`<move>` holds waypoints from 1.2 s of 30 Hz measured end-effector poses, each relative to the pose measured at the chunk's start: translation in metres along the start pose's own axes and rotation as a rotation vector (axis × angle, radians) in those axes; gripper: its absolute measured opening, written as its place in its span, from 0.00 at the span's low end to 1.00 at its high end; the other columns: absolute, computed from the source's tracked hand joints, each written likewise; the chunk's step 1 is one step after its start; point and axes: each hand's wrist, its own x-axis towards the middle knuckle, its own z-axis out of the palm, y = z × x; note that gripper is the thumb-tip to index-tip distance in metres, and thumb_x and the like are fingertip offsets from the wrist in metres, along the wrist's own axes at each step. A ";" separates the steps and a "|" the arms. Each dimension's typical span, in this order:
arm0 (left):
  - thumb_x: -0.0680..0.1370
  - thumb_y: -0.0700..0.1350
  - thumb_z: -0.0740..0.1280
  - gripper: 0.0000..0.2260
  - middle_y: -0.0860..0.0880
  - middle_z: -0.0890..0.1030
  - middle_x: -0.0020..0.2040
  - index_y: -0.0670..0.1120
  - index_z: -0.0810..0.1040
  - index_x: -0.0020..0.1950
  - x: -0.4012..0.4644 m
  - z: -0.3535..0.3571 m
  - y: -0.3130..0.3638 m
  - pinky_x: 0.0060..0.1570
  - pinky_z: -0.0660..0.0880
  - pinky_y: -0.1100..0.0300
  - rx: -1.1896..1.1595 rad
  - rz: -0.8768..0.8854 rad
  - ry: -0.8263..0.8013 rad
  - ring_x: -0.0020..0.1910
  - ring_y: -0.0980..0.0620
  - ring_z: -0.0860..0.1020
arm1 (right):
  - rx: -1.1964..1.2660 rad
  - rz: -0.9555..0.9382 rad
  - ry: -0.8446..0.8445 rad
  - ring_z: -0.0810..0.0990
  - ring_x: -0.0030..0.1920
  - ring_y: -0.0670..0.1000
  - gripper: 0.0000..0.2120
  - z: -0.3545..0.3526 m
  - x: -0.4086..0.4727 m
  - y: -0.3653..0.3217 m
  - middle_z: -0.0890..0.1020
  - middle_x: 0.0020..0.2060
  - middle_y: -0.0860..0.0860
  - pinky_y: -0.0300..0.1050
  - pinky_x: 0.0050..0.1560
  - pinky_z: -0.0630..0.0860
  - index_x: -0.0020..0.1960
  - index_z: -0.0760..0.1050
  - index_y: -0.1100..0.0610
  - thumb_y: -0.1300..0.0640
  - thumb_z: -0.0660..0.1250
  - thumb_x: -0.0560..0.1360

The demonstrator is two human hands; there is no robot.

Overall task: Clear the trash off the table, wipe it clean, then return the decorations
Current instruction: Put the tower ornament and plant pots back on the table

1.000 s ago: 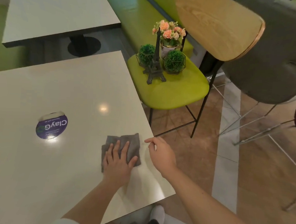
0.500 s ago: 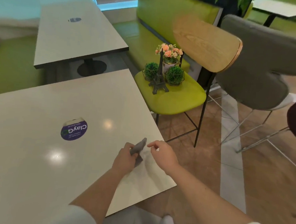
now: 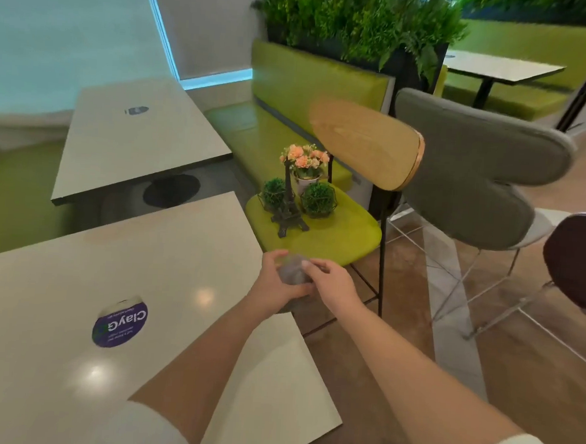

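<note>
the fingers (image 3: 275,259) of the left hand (image 3: 275,286) are curled round a bunched grey cloth (image 3: 290,273), and the right hand (image 3: 329,284) pinches the same cloth from the other side, thumb and forefinger on its top edge; the picture is blurred just here, so how the cloth is folded cannot be told. both hands hold it in the air just past the near corner of the tabletop (image 3: 75,277), over the gap toward the chair (image 3: 335,238), which suggests the wiping is done and the cloth is being gathered small so a hand can be freed. the tabletop itself shows only a round purple sticker (image 3: 120,324) and glare from the ceiling lights; no trash is to be seen on it. the decorations wait on the green seat of the chair, close together near its back: a dark tower model (image 3: 287,207) in front, a green ball (image 3: 274,193) in a wire frame to its left, another ball (image 3: 318,199) to its right, and a pot of pink flowers (image 3: 305,164) behind. they were likely set there to keep the surface free for wiping and within reach. the likely next move is to put the cloth aside and lift the pieces back; the tower looks tall and narrow, so it may tip if taken by the top.
</note>
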 end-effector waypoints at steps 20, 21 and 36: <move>0.77 0.31 0.65 0.26 0.43 0.70 0.69 0.47 0.65 0.73 0.192 0.158 0.019 0.67 0.70 0.47 -0.266 -0.167 0.381 0.67 0.46 0.71 | -0.139 0.030 -0.101 0.76 0.45 0.49 0.12 -0.161 0.190 0.033 0.75 0.41 0.47 0.33 0.35 0.68 0.52 0.71 0.53 0.60 0.72 0.74; 0.76 0.31 0.66 0.28 0.43 0.69 0.70 0.47 0.65 0.74 0.199 0.159 0.016 0.67 0.70 0.48 -0.256 -0.184 0.382 0.68 0.45 0.70 | -0.147 0.040 -0.112 0.76 0.46 0.49 0.11 -0.160 0.200 0.039 0.75 0.41 0.46 0.35 0.36 0.69 0.50 0.71 0.52 0.60 0.72 0.73; 0.75 0.39 0.71 0.14 0.49 0.82 0.56 0.47 0.79 0.61 0.314 0.136 -0.026 0.49 0.71 0.62 0.172 -0.289 0.407 0.50 0.53 0.76 | -0.329 0.205 -0.177 0.79 0.47 0.50 0.06 -0.122 0.328 0.060 0.80 0.45 0.47 0.41 0.43 0.72 0.51 0.77 0.51 0.58 0.71 0.75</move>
